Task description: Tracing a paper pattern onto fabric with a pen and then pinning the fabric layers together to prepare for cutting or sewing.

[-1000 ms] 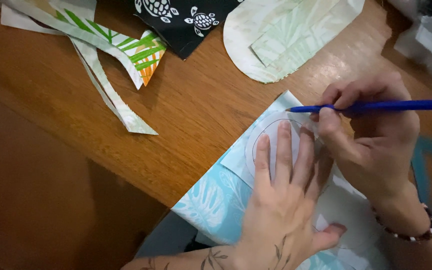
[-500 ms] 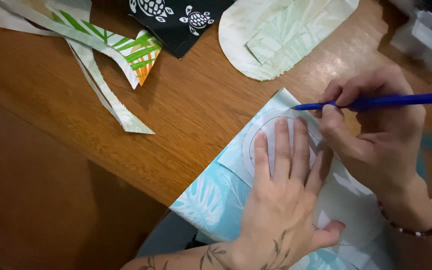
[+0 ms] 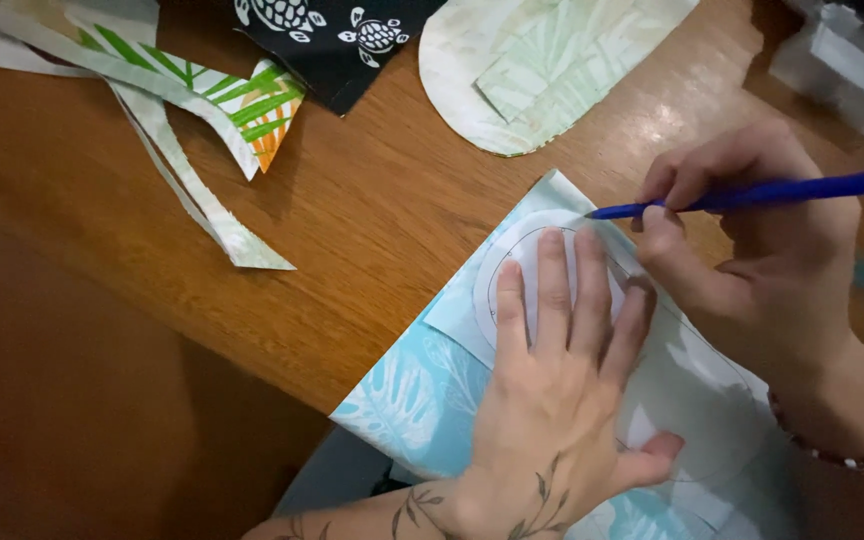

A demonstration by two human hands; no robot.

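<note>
My left hand (image 3: 557, 385) lies flat, fingers spread, pressing a rounded white paper template (image 3: 512, 260) onto pale blue leaf-print fabric (image 3: 402, 400) at the table's near edge. My right hand (image 3: 752, 250) grips a blue pen (image 3: 752, 195). Its tip touches the template's rounded far edge, just beyond my left fingertips. A pen line runs around the template's curve. The fabric hangs over the table edge toward me.
On the wooden table (image 3: 352, 210) lie green, white and orange leaf-print fabric scraps (image 3: 192, 100) at far left, black fabric with white turtles (image 3: 342, 35) at top, and a rounded pale green fabric piece (image 3: 542, 70). A whitish box (image 3: 842, 70) sits top right.
The pen tip has moved along the template's curved top, a little toward the right. My left hand stays pressed flat on the template.
</note>
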